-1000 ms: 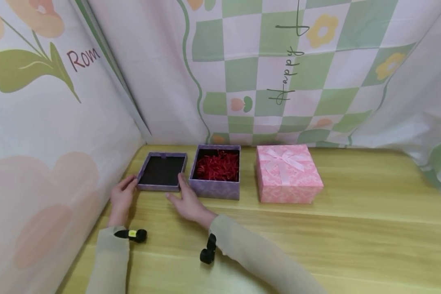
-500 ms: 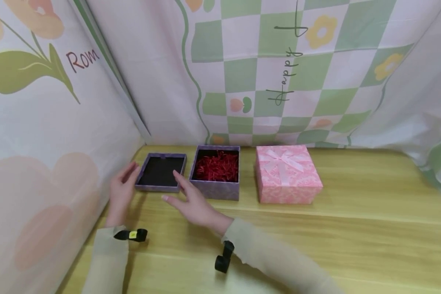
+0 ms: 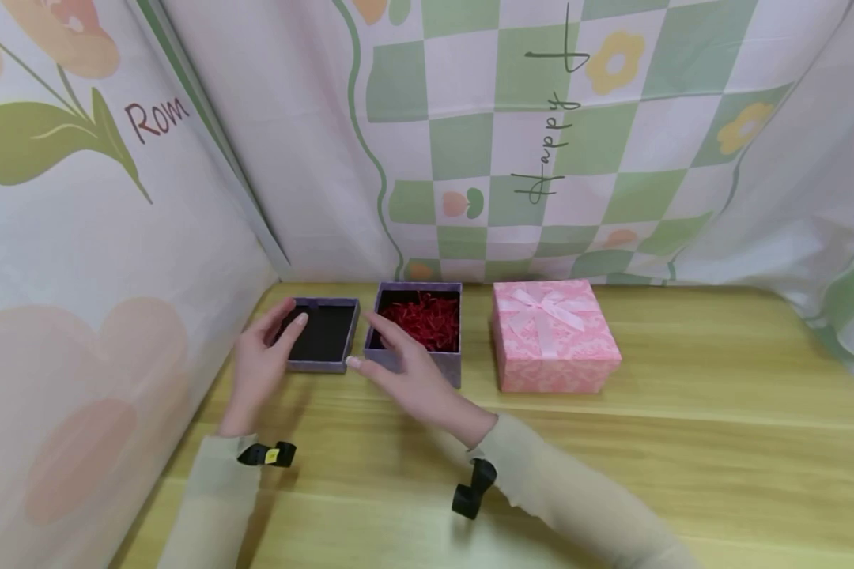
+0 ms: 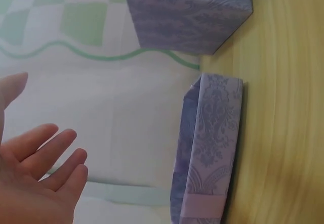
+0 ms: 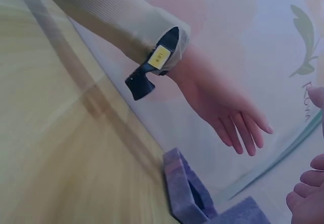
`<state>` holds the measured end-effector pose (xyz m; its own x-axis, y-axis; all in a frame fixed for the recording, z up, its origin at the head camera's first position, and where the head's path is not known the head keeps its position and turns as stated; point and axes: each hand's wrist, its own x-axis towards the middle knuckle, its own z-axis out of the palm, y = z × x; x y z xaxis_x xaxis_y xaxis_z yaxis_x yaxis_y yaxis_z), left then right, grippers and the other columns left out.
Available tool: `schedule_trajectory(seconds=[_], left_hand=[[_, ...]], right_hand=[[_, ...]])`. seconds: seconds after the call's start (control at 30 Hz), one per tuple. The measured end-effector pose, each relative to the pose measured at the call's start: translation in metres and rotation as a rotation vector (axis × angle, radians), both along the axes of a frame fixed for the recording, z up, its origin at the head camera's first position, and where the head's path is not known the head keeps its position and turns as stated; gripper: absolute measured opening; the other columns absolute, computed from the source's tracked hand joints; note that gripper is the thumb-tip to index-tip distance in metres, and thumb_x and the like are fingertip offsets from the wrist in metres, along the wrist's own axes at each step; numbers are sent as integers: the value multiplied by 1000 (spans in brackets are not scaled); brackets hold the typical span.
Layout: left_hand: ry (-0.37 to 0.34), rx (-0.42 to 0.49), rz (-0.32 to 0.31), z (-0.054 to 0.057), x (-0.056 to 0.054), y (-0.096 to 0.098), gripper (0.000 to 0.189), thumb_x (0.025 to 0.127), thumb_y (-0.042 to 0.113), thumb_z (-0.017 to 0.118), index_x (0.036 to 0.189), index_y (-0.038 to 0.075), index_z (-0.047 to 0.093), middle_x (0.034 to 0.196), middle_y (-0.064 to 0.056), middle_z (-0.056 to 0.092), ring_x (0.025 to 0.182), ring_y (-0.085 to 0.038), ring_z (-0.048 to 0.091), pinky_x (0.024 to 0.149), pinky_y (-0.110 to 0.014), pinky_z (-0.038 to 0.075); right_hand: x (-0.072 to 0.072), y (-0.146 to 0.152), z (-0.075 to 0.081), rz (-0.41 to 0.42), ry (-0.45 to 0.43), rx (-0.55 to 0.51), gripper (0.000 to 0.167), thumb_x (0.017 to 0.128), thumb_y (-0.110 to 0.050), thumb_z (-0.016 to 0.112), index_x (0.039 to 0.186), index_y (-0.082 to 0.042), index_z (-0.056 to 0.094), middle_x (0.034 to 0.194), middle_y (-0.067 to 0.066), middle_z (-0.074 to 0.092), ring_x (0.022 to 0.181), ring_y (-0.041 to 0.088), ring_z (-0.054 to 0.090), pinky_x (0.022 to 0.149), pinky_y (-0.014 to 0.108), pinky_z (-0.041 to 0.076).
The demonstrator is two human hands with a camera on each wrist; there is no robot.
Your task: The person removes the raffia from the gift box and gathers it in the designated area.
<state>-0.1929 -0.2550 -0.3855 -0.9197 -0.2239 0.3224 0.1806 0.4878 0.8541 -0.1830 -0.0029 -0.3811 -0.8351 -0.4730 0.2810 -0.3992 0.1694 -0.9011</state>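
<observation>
A purple patterned box lid (image 3: 325,336) lies upturned on the table, its black inside showing. My left hand (image 3: 258,367) hovers over the lid's left side with fingers relaxed, holding nothing; in the left wrist view the hand (image 4: 43,176) is apart from the lid (image 4: 215,128). To its right stands the matching purple box (image 3: 451,369), lidless, with red shredded paper (image 3: 427,318) inside. My right hand (image 3: 423,383) is raised in front of this box, covering part of its front wall, fingers spread and holding nothing.
A pink gift box (image 3: 558,340) with a ribbon bow stands closed to the right of the purple box. Printed curtains (image 3: 462,142) hang behind the wooden table (image 3: 648,466) and along its left side. Each wrist wears a small black camera (image 3: 474,490).
Both hands have let go of the lid and lifted away. The right hand has moved right, in front of the purple box; the left has come up over the lid's left edge.
</observation>
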Motion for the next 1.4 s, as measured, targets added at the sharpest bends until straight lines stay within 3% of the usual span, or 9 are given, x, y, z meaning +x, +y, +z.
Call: schedule_trajectory(seconds=[0.1, 0.33, 0.63, 0.8, 0.93, 1.03, 1.17, 1.4], left_hand=[[14, -56, -12, 1, -1, 5, 59, 99, 41, 68, 144, 4, 58, 145, -9, 57, 138, -23, 46, 114, -39, 36], [-22, -150, -38, 7, 2, 15, 65, 98, 50, 66, 149, 11, 54, 150, -5, 52, 141, -29, 42, 115, -50, 33], [-13, -247, -124, 9, -2, 27, 67, 99, 48, 65, 152, 11, 50, 152, -8, 50, 142, -31, 40, 115, -52, 32], [3, -503, -246, 1, -13, 40, 83, 97, 55, 64, 157, 4, 37, 161, -15, 35, 149, -32, 28, 120, -51, 22], [-29, -751, -332, -7, -25, 53, 104, 93, 73, 53, 161, 2, 21, 167, -15, 15, 154, -28, 10, 123, -44, 9], [-68, -890, -357, -10, -35, 60, 113, 90, 83, 43, 162, 3, 10, 168, -15, 6, 154, -26, 1, 123, -38, 1], [-109, -978, -363, -11, -45, 64, 118, 87, 88, 38, 163, 4, 3, 169, -14, 0, 154, -24, -4, 122, -35, -2], [-146, -1006, -401, -11, -57, 70, 120, 86, 89, 36, 162, 3, 0, 169, -14, -1, 154, -23, -8, 123, -37, -2]], right_hand=[[-3, 12, 1, -56, 55, 33, 72, 99, -43, 67, 160, -20, 36, 162, -3, 33, 146, 14, 31, 117, 43, 31], [-15, 42, 6, -191, 153, 222, 82, 97, -52, 66, 159, -10, 35, 165, 8, 28, 151, 23, 21, 119, 52, 23], [-22, 63, -2, -268, 156, 456, 101, 93, -73, 53, 160, -3, 27, 167, 13, 20, 154, 28, 11, 120, 52, 18], [-23, 68, -6, -267, 160, 485, 101, 93, -70, 56, 160, 0, 27, 167, 16, 18, 154, 29, 9, 120, 53, 18], [-23, 71, -6, -265, 164, 497, 101, 94, -70, 55, 160, 0, 25, 167, 16, 17, 154, 29, 9, 120, 53, 18], [-23, 73, -6, -258, 156, 496, 101, 94, -70, 55, 161, -1, 24, 167, 15, 16, 154, 28, 9, 120, 53, 19], [-22, 75, -6, -242, 170, 489, 99, 95, -68, 56, 160, 0, 25, 167, 17, 17, 153, 30, 11, 120, 53, 19], [-24, 80, 0, -230, 214, 499, 94, 97, -62, 58, 159, 1, 27, 166, 19, 19, 153, 30, 15, 120, 50, 20]])
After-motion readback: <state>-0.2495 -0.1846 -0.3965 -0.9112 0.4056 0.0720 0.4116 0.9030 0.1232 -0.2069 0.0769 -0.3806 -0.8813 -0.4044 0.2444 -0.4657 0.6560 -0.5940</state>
